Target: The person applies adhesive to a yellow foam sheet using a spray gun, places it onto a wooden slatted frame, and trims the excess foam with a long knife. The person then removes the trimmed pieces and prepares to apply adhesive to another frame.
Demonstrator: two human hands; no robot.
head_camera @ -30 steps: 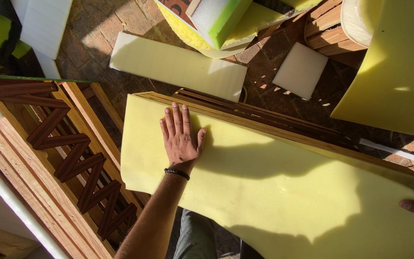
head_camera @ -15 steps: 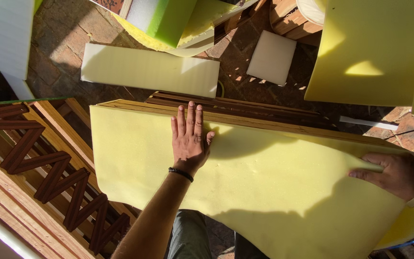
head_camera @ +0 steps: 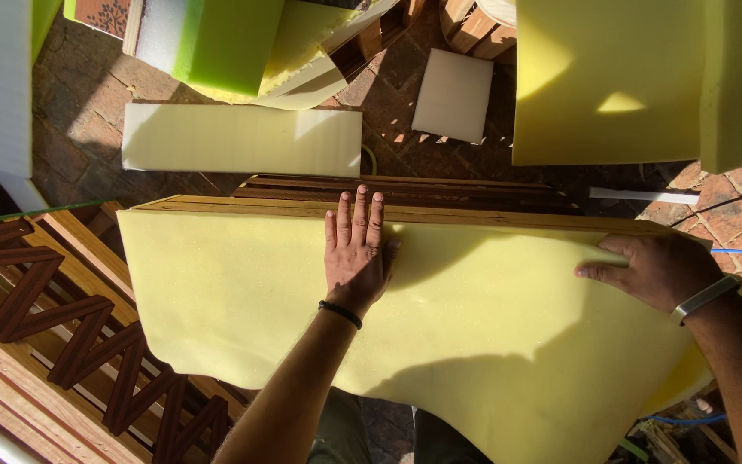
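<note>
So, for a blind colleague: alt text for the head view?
Both hands press flat on a large pale yellow foam sheet over a wooden panel: left hand centre, right hand at its right edge. More foam pieces lie on brick paving beyond.

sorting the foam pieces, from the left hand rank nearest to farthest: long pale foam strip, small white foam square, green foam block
Head view, from the left hand:
1. Long pale foam strip, on the bricks just beyond the fingers, slightly left.
2. Small white foam square, beyond and to the right.
3. Green foam block, farthest, at the top edge, left.
</note>
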